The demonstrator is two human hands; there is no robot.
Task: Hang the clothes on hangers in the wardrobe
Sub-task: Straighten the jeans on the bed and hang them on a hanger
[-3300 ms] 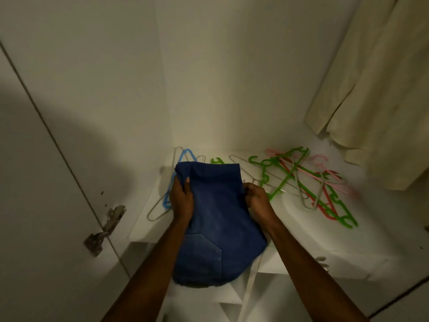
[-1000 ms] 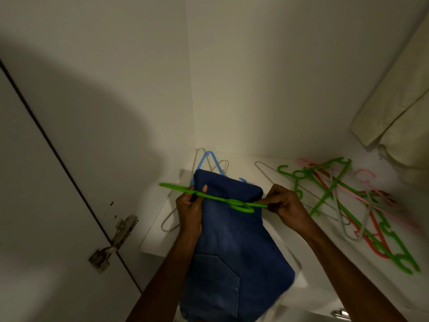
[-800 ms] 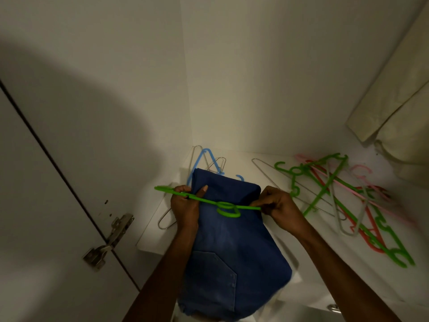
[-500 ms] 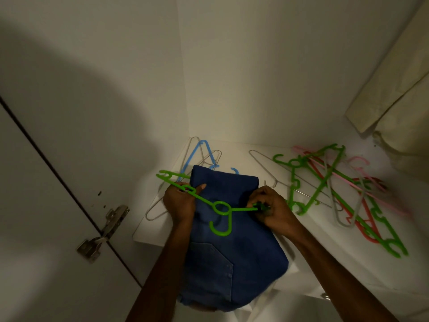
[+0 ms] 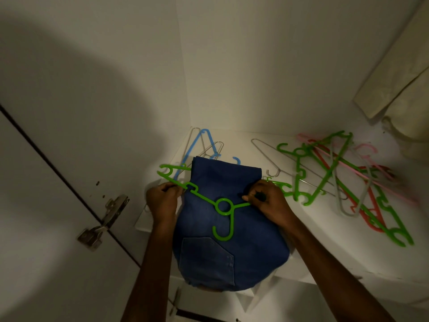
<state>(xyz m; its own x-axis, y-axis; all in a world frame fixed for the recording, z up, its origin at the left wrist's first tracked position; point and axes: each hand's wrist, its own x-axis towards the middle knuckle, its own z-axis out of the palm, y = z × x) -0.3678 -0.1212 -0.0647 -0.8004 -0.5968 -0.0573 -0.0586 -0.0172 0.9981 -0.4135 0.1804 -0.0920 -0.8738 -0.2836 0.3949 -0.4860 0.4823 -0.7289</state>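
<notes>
Blue denim, a folded pair of jeans (image 5: 222, 228), lies on the white shelf (image 5: 325, 249) of the wardrobe, its lower end with a back pocket hanging over the shelf's front edge. Across the jeans lies a green plastic hanger (image 5: 224, 206), its hook pointing towards the person; the left hand (image 5: 162, 201) grips the hanger's arm at the jeans' left edge, and the right hand (image 5: 267, 201) pinches the other arm at the jeans' right edge. Behind the jeans, partly hidden by them, sit a blue hanger (image 5: 199, 145) and a thin wire hanger (image 5: 212, 151). To the right of the jeans another wire hanger (image 5: 267, 154) lies loose, and beyond it a tangled heap of green, red, pink and grey hangers (image 5: 343, 182). Further right of that, cream cloth (image 5: 401, 84) hangs down. Left of the jeans a metal hinge (image 5: 102, 224) sits on the wardrobe door. No writing can be read anywhere.
</notes>
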